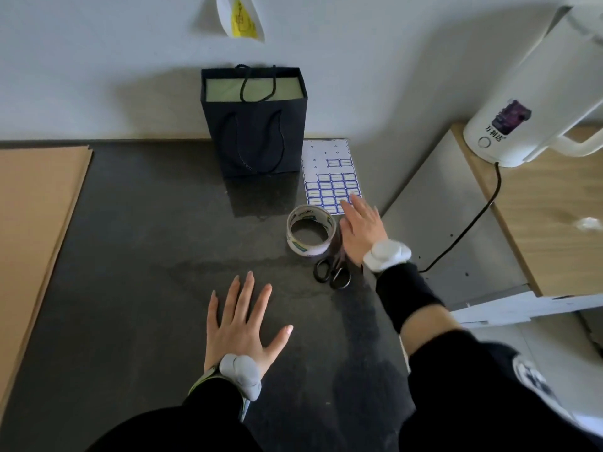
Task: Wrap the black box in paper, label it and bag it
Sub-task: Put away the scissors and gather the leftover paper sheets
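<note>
A dark paper bag (256, 135) with cord handles stands upright and open against the far wall. Right of it lies a sheet of blue-bordered labels (329, 171). My right hand (359, 228) rests flat with its fingertips on the sheet's near corner, fingers apart, holding nothing. A roll of tape (311, 230) lies just left of that hand, and black scissors (332, 270) lie partly under it. My left hand (243, 324) is spread flat on the dark table (137, 256), empty. Brown wrapping paper (36, 230) lies along the left edge. No black box is in view.
A white electric kettle (528, 102) stands on a wooden counter (554, 230) at the right, its black cord (470, 226) trailing down over a grey surface. White sheets (522, 308) lie beyond the table's right edge.
</note>
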### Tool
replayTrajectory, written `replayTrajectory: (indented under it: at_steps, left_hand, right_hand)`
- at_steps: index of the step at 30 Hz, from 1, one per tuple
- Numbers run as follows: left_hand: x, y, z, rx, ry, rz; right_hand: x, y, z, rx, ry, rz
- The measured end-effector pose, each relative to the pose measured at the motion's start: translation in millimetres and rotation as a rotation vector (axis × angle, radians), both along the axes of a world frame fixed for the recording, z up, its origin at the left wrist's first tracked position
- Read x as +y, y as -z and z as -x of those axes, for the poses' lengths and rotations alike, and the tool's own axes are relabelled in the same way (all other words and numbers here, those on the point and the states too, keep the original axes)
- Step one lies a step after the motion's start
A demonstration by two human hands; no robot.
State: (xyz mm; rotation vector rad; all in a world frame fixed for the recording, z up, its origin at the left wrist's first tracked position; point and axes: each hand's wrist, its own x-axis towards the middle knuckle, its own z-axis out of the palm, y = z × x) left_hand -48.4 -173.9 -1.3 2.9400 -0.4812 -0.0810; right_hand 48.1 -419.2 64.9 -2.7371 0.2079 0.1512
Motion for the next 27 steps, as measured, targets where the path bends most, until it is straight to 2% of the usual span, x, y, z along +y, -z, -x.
replayTrajectory:
  at_steps: [3, 5, 9, 23, 25, 27]
  left_hand:
    - [-0.6, -1.1, -0.8, -0.004, 0.004, 0.008]
    - [-1.5, -1.2, -1.4, -0.003, 0.007, 0.004]
    - [0.9, 1.0, -0.5, -0.002, 0.006, -0.002]
    - [-0.1, -1.7, -0.6, 0.031, 0.011, 0.004]
    - [0.9, -1.4, -1.1, 0.024, 0.010, 0.000]
    - [1.0, -1.4, -1.8, 0.025, 0.007, -0.009]
  right_hand:
    - [-19.5, 6.6, -43.0, 0.157, -0.084, 0.233]
    - [-26.6, 16.3, -52.8, 0.215, -0.110, 0.280]
    - [-19.8, 23.4, -52.0, 0.242, -0.092, 0.210]
    - [-19.5, 24.1, -50.6, 0.235, -0.087, 0.204]
    - [-17.8, 18.4, -46.0, 0.169, -0.050, 0.149]
    - [-13.8, 9.2, -35.2, -0.002, 0.093, -0.014]
